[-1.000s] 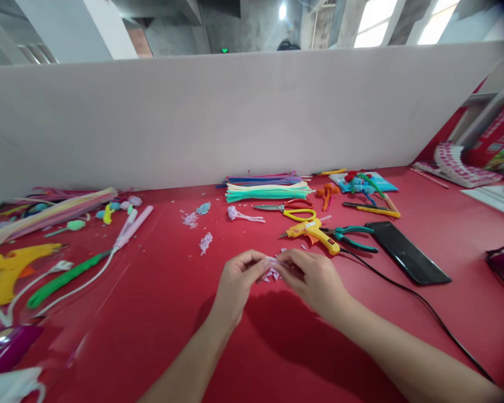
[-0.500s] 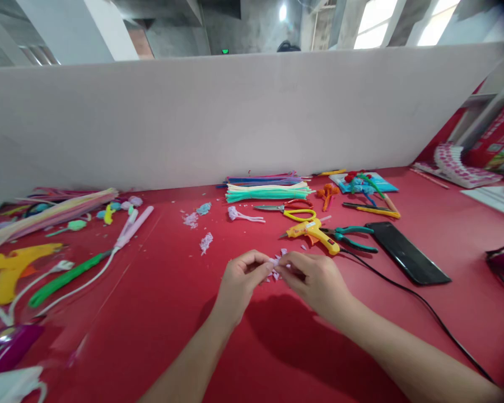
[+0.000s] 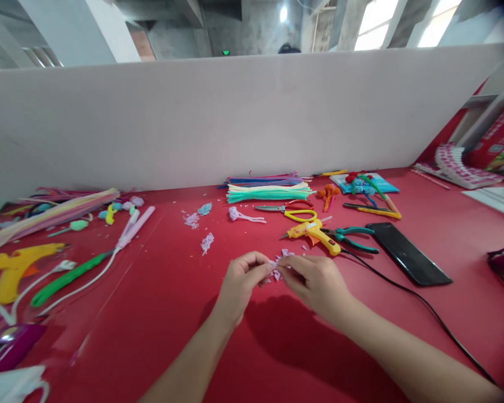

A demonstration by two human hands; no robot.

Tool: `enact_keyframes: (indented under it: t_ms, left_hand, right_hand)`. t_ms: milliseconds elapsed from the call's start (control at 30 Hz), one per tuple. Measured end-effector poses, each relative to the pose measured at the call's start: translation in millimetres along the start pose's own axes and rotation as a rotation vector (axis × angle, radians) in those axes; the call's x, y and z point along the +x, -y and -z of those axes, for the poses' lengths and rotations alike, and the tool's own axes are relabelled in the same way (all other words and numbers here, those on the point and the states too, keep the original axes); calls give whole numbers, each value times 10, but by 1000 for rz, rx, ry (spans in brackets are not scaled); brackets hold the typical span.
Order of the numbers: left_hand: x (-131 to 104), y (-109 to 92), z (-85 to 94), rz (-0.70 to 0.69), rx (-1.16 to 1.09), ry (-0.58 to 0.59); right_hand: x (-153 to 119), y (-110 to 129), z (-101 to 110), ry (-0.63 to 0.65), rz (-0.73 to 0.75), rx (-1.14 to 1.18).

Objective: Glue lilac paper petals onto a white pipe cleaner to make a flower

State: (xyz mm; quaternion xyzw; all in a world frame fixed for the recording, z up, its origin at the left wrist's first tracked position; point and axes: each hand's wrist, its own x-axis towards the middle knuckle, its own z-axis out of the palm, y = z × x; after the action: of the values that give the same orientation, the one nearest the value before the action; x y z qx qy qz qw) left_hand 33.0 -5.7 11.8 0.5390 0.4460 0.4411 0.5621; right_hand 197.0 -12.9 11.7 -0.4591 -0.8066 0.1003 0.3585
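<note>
My left hand [image 3: 244,282] and my right hand [image 3: 317,282] meet fingertip to fingertip over the red table. Both are closed in a pinch on a small lilac piece [image 3: 274,264], mostly covered by the fingers. Lilac scraps [image 3: 284,253] lie on the table just behind and below the fingertips. Beyond my right hand rests a yellow hot glue gun [image 3: 315,232], its nozzle pointing left. Farther back lie yellow-and-red-handled scissors [image 3: 296,211] and a lilac fuzzy bundle with two stems [image 3: 246,215].
Bundled pipe cleaners [image 3: 269,192] lie against the white partition [image 3: 235,117]. Teal-handled pliers [image 3: 355,238] and a black phone [image 3: 407,252] are at right, with the glue gun's cord [image 3: 420,305] trailing forward. At left are another yellow glue gun [image 3: 19,266], a green-handled tool [image 3: 69,280] and a pink styler [image 3: 134,229].
The view has shifted very slightly. Both hands keep their pinch over the scraps, with only a tiny movement at the fingertips.
</note>
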Motion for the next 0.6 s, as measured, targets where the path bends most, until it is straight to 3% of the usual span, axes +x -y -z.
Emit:
enact_keyframes:
  t_ms: [133,333,600]
  left_hand:
    - [2,-79,39,-89,172,47]
    - [-15,-133,109,-366,699,75]
    - [-48,-128,93,-278,885,190]
  right_hand:
    - [12,-16,13,34,24,-13]
    - [42,-54,5,138,135,-110]
    - [68,-55,35,256,252,-269]
